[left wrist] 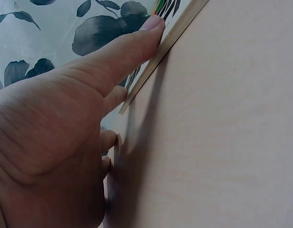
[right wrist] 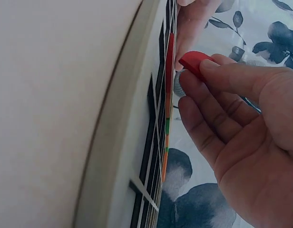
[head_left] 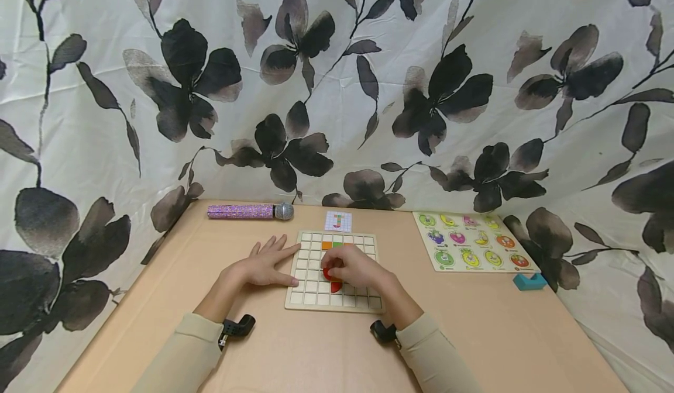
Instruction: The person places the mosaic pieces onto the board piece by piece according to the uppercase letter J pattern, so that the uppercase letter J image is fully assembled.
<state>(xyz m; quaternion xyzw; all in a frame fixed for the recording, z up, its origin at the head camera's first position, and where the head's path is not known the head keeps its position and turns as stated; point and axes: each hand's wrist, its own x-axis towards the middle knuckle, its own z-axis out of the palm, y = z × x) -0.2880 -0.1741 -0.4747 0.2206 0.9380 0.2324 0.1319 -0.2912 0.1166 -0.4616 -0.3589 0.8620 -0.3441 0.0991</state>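
In the head view my left hand (head_left: 263, 265) lies with fingers spread, its thumb and index finger on the left edge of a white gridded board (head_left: 308, 300). The left wrist view shows the thumb (left wrist: 137, 45) straight against the board's rim. Over the middle of the board, my right hand (head_left: 354, 266) pinches a red tile with a rounded edge (right wrist: 196, 62) between thumb and fingers. On the grid lie another red tile (head_left: 336, 287), an orange tile (head_left: 326, 245) and a green tile (head_left: 337, 244). The right hand partly covers the grid.
Behind the board lies a small pattern card (head_left: 338, 221). A glittery microphone (head_left: 247, 211) rests at the back left. To the right are a fruit picture sheet (head_left: 463, 247) and a teal block (head_left: 529, 282). Floral cloth (head_left: 368, 89) hangs behind the table.
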